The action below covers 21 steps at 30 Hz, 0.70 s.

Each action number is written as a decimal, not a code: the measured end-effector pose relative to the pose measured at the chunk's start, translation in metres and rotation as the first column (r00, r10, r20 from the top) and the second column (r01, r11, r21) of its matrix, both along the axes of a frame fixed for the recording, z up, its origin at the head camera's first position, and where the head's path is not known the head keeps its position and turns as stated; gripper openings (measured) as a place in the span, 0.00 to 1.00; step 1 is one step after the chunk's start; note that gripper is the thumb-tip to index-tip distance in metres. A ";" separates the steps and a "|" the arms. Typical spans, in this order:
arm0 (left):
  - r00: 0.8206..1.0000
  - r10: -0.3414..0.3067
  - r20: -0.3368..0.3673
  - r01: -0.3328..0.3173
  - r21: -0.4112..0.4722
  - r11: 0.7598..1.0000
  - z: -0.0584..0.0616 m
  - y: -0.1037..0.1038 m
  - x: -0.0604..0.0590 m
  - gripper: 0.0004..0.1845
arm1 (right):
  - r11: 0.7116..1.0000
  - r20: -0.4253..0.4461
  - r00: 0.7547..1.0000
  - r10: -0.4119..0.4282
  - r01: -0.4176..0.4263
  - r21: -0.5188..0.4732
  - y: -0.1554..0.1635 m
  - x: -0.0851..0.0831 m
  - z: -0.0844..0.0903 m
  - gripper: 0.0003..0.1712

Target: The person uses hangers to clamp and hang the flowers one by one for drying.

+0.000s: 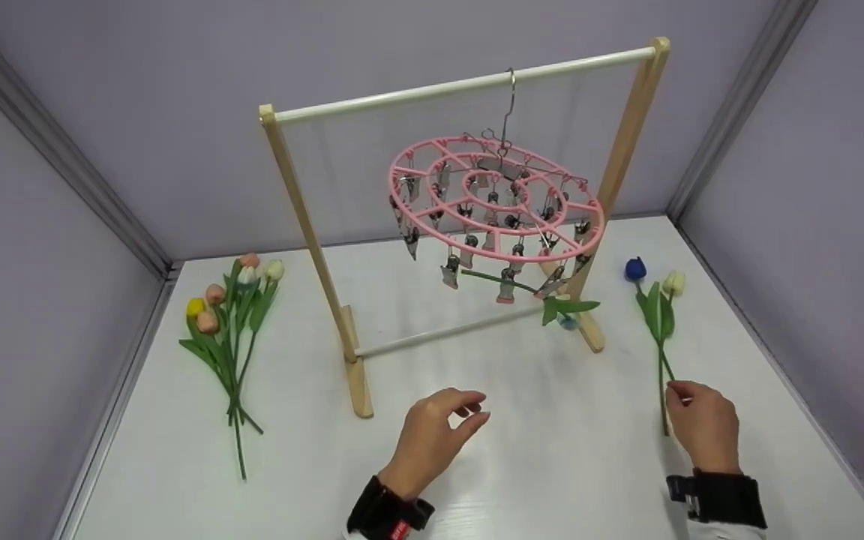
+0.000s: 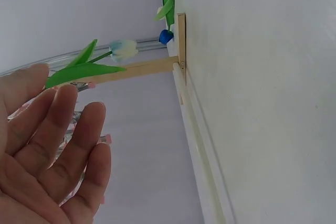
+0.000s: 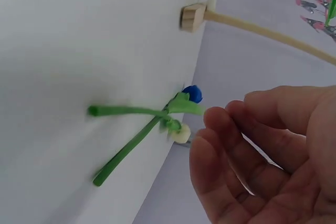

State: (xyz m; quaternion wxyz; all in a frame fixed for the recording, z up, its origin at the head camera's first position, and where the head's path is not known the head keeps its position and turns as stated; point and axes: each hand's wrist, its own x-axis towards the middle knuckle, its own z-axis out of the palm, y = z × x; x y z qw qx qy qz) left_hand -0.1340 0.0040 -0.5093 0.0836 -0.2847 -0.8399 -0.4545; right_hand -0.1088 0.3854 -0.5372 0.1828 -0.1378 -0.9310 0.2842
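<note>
Right hand, fingers loosely curled and holding nothing, rests beside two smooth green plastic tulip stems on the matte white table at 4 o'clock. Left hand hovers, fingers relaxed. Contact with the stems is unclear.

Left hand: your left hand hovers above the table, fingers loosely curled, holding nothing.
Right hand: your right hand hangs low, fingers relaxed and empty.
Wrists: both carry dark straps.
</note>
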 end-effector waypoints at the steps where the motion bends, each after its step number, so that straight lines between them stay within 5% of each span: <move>1: 1.000 -0.004 0.001 0.004 -0.002 1.000 0.000 0.000 0.002 0.10 | 1.000 -0.001 1.000 -0.014 0.014 0.014 0.003 0.001 -0.002 0.11; 11: 0.997 -0.072 -0.024 0.072 0.013 0.997 -0.008 0.001 0.026 0.06 | 0.999 0.116 0.992 -0.042 0.039 0.026 0.016 0.000 -0.012 0.13; 21: 0.989 -0.141 -0.051 0.142 0.010 0.990 -0.017 0.013 0.041 0.05 | 1.000 0.298 0.954 -0.021 0.025 -0.009 0.011 -0.005 -0.022 0.14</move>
